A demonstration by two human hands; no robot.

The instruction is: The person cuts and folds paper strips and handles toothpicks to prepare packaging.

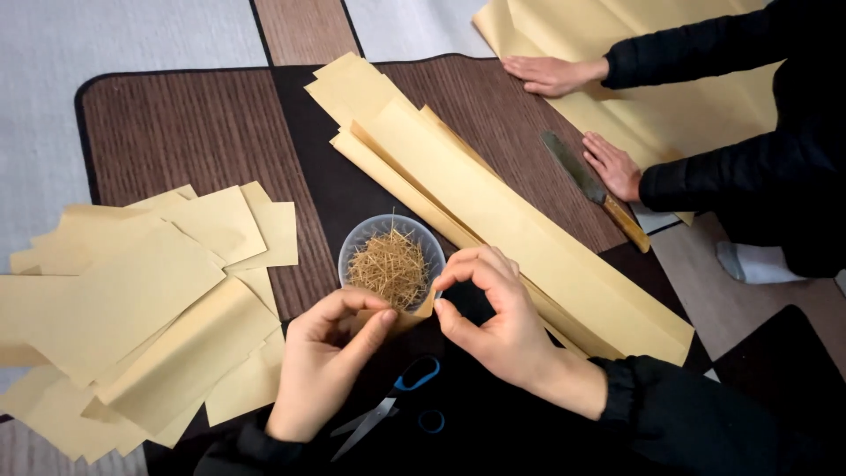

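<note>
Head view, left hand: at 6 o'clock, thumb and fingers pinched together on a small folded paper piece.
Right hand: just right of it, fingertips clamped on the same piece's right end.
Paper piece: held between both hands, just below the clear cup of thin straw bits; it looks light, thin and easily creased, best pinched at its edges.
Nearby: cut yellow sheets at 9 o'clock, long folded sheets at 1 o'clock, blue-handled scissors below.
Other person's hands: at 2 o'clock, flat on paper, beside a knife.
</note>
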